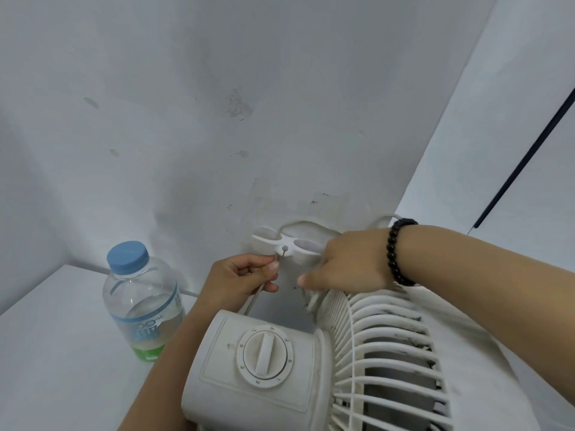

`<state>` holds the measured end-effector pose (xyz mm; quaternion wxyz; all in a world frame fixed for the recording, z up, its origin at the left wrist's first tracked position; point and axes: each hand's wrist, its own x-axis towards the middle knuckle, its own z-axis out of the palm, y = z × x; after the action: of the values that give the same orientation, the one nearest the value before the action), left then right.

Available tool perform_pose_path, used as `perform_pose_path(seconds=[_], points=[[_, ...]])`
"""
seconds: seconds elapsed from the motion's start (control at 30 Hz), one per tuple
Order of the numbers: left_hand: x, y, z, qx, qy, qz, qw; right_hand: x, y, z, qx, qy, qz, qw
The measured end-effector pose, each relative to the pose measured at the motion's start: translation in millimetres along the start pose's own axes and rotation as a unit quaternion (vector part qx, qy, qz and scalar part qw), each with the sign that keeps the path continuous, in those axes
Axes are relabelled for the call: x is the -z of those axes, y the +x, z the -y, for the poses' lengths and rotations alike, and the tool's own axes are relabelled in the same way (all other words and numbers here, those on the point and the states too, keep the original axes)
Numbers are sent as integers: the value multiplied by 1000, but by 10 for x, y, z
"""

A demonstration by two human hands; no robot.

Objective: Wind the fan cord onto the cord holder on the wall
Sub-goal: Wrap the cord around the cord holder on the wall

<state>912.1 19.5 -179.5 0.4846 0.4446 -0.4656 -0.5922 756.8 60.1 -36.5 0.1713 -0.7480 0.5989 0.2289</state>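
A white cord holder (284,241) with two wing-shaped arms is stuck low on the white wall. The white fan cord (253,301) runs up from behind the fan through my left hand (241,279), which pinches it just below the holder's middle. A loop of cord arcs on the wall above the holder. My right hand (351,262) reaches past the holder's right arm with fingers curled behind it; what they hold is hidden. The white fan (264,356) with its round dial and grille stands close below.
A clear plastic bottle (141,303) with a blue cap and green base stands on the white table (46,353) left of the fan. A dark bead bracelet circles my right wrist. A side wall with a dark line stands at right.
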Motion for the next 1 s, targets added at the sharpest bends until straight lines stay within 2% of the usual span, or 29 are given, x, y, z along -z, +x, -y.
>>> perform_pose_path(seconds=[0.1,0.17,0.23,0.3,0.33,0.4,0.5,0.57,0.7,0.87,1.0], points=[[23,4,3,3,4,-10,1000,-19,127,-57,-7,46,47,998],[21,11,14,5,1,-13,1000,-33,119,-74,-9,47,14,999],[3,38,27,6,5,-14,1000,-38,51,-42,21,-48,-134,990],[14,49,23,1,19,-16,1000,-35,-45,57,49,-160,-303,938],[27,60,21,-2,27,-15,1000,-42,-86,95,38,-167,-352,920],[45,68,4,-8,43,-9,999,-47,-167,84,-19,-145,-390,909],[39,72,-8,-11,61,-1,998,-114,-257,-38,-108,-73,-352,927],[36,74,0,-9,63,-5,998,-150,-253,-82,-130,-43,-334,933],[28,55,9,-2,73,-2,997,-194,-197,-80,-136,26,-263,955],[-41,-30,58,42,27,-30,998,-270,-141,-153,-126,116,-153,973],[-131,-63,125,63,5,-66,996,-313,-175,-190,-120,109,-90,983]])
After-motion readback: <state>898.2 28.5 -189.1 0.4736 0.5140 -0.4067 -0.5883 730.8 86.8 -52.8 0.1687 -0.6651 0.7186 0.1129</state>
